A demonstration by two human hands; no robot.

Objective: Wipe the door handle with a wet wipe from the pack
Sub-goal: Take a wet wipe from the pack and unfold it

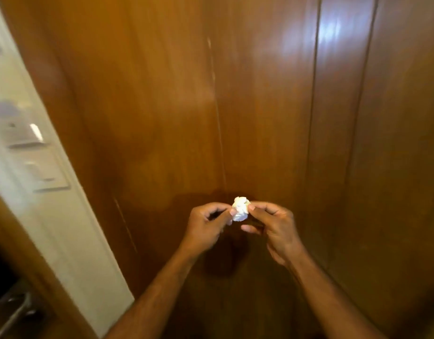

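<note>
Two bare forearms and hands of a person, seen from the head camera.

The left hand (206, 226) and right hand (272, 228) wore no gloves, and no rings, watch or bracelets showed on the fingers or wrists. Both forearms were uncovered as far as the bottom edge of the view, with no sleeve or cuff in sight. The fingernails were short and plain, pale at the tips. Motion blur softened the finer detail.
</note>
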